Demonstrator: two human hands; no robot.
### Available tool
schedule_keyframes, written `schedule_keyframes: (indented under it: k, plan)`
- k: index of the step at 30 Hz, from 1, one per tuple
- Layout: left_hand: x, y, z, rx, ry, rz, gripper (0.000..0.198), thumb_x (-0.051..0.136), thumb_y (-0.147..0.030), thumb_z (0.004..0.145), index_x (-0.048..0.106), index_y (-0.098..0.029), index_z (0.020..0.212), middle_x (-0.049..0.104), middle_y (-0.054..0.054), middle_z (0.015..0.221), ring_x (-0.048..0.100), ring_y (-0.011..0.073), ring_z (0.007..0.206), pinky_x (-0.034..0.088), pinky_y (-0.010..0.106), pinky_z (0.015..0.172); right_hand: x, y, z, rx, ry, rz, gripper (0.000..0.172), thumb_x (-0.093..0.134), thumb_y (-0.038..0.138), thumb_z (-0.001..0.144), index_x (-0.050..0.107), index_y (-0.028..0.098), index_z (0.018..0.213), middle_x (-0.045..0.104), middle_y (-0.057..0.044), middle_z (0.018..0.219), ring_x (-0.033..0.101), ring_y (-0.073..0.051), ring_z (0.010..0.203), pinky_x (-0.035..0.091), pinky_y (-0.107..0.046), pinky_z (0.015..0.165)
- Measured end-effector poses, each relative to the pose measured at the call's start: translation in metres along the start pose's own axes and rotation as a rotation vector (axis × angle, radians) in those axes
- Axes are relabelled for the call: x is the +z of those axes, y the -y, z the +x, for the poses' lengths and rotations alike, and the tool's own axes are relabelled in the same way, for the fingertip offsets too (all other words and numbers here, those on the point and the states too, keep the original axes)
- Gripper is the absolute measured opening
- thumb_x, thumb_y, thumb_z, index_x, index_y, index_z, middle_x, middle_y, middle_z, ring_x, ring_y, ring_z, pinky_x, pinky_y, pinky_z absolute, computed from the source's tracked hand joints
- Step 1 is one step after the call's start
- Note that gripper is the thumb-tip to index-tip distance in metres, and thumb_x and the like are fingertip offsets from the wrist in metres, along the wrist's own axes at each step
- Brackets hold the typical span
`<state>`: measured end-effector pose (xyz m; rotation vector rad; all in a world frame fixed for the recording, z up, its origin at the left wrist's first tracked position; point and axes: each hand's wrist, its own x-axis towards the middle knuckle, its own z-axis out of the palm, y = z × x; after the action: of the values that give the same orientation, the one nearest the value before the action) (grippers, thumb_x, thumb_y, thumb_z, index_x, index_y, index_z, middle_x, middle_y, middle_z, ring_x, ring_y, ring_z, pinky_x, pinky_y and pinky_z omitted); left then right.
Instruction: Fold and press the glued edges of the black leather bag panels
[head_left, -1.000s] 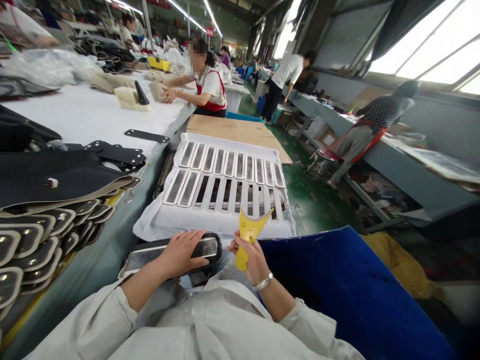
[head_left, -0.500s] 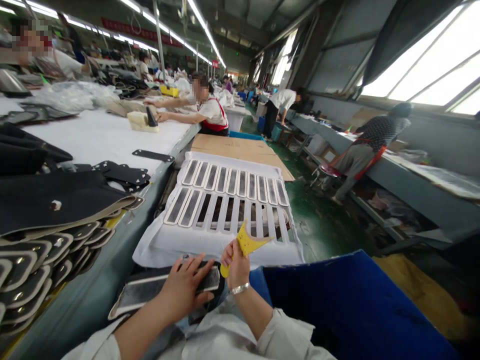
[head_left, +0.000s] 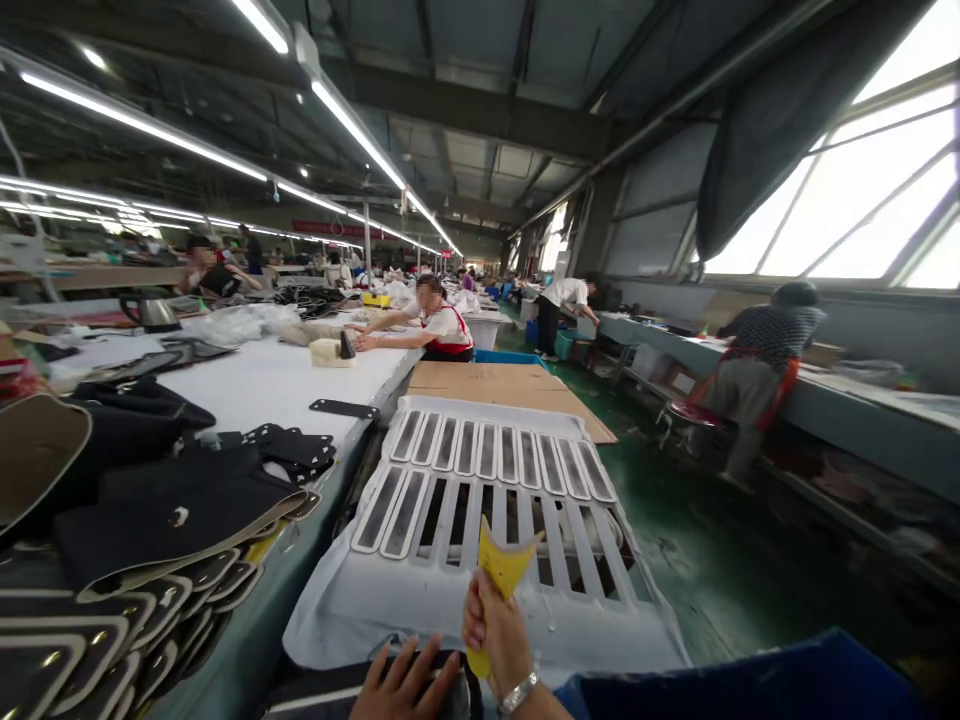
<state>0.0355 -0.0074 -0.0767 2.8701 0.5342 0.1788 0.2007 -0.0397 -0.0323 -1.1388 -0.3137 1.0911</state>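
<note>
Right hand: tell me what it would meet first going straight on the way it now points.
The yellow tool in the right hand would probably meet the white slotted rack first; depth is unclear, so it might pass above.

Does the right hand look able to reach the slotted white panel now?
Probably yes: the right hand, holding a yellow tool, appears close to the slotted white panel, with nothing visibly between.

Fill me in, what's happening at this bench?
The person's right hand grips a yellow notched tool, notch up. The left hand lies spread over a dark piece at the picture's bottom edge. Ahead is a white slotted sheet: its far row holds grey strips, its near row just two, at the left end. Dark white-edged pieces are piled on the left.
</note>
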Motion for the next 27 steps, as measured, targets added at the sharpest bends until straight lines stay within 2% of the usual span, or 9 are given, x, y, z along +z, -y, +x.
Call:
schedule_keyframes:
  k: [3,6,9,12,15,18,22,25,27]
  plan:
    - [-0.022,0.013,-0.034,-0.076,-0.086,-0.244,0.066,0.058,-0.042,0.081,0.029,-0.033,0.14,0.044,0.004,0.139,0.044,0.0296,0.124,0.036,0.047,0.103,0.007,0.011,-0.012,0.077,0.25,-0.297,0.06,0.047,0.076,0.066,0.043,0.019,0.085,0.053,0.005,0.051,0.045,-0.011,0.03,0.035,-0.023,0.03]
    - [-0.041,0.038,-0.091,-0.534,-0.406,-0.546,0.048,0.044,-0.041,0.089,0.041,-0.028,0.134,0.048,0.005,0.137,0.04,0.0243,0.127,0.03,0.044,0.108,0.014,0.032,-0.018,0.077,0.478,-0.58,0.053,0.048,0.066,0.074,0.042,0.019,0.097,0.062,-0.001,0.069,0.06,-0.016,0.046,0.046,-0.028,0.042]
    - [-0.033,0.058,-0.14,-0.853,-0.719,-0.985,0.05,0.042,-0.048,0.088,0.047,-0.02,0.129,0.053,0.009,0.131,0.046,0.0239,0.123,0.032,0.044,0.107,0.024,0.052,-0.007,0.097,0.74,-0.824,0.043,0.055,0.055,0.075,0.052,0.015,0.091,0.064,-0.005,0.077,0.063,-0.016,0.067,0.049,-0.027,0.061]
    - [-0.009,0.059,-0.154,-0.961,-0.867,-1.412,0.051,0.042,-0.052,0.086,0.052,-0.02,0.124,0.053,0.009,0.131,0.045,0.0246,0.124,0.034,0.042,0.106,0.036,0.059,0.004,0.24,1.023,-1.013,0.03,0.064,0.041,0.071,0.058,0.014,0.082,0.065,-0.004,0.075,0.061,-0.015,0.063,0.047,-0.025,0.059]
    - [0.009,0.05,-0.144,-0.887,-0.876,-1.678,0.05,0.044,-0.052,0.086,0.052,-0.021,0.125,0.053,0.007,0.132,0.043,0.025,0.125,0.032,0.042,0.107,0.049,0.051,-0.003,0.496,1.014,-1.062,0.031,0.066,0.038,0.069,0.054,0.017,0.089,0.062,-0.001,0.07,0.059,-0.013,0.049,0.044,-0.024,0.047]
    - [0.013,0.049,-0.14,-0.76,-0.824,-1.724,0.06,0.039,-0.059,0.085,0.046,-0.02,0.131,0.05,0.008,0.135,0.041,0.027,0.127,0.03,0.043,0.107,0.058,0.031,-0.026,0.645,0.98,-0.915,0.038,0.059,0.047,0.073,0.046,0.021,0.097,0.062,0.0,0.072,0.059,-0.013,0.046,0.044,-0.023,0.044]
    - [0.009,0.059,-0.151,-0.635,-0.659,-1.407,0.083,0.062,-0.057,0.071,0.032,-0.02,0.14,0.039,0.011,0.142,0.033,0.0305,0.131,0.025,0.042,0.109,0.059,-0.003,-0.061,0.638,0.845,-0.749,0.048,0.055,0.06,0.072,0.041,0.02,0.095,0.063,0.0,0.069,0.056,-0.011,0.042,0.043,-0.021,0.04]
    - [0.002,0.071,-0.153,-0.568,-0.498,-1.188,0.105,0.08,-0.039,0.058,0.021,-0.019,0.142,0.046,0.015,0.136,0.044,0.0313,0.122,0.03,0.045,0.105,0.056,-0.026,-0.077,0.708,0.812,-0.699,0.052,0.06,0.061,0.066,0.044,0.017,0.088,0.062,-0.001,0.064,0.052,-0.009,0.039,0.041,-0.02,0.037]
    - [-0.002,0.08,-0.148,-0.542,-0.422,-1.07,0.102,0.083,-0.033,0.052,0.028,-0.019,0.137,0.053,0.014,0.128,0.052,0.0296,0.114,0.037,0.043,0.1,0.056,-0.039,-0.083,0.746,0.759,-0.682,0.053,0.064,0.061,0.062,0.048,0.015,0.082,0.061,-0.001,0.06,0.051,-0.009,0.039,0.04,-0.02,0.037]
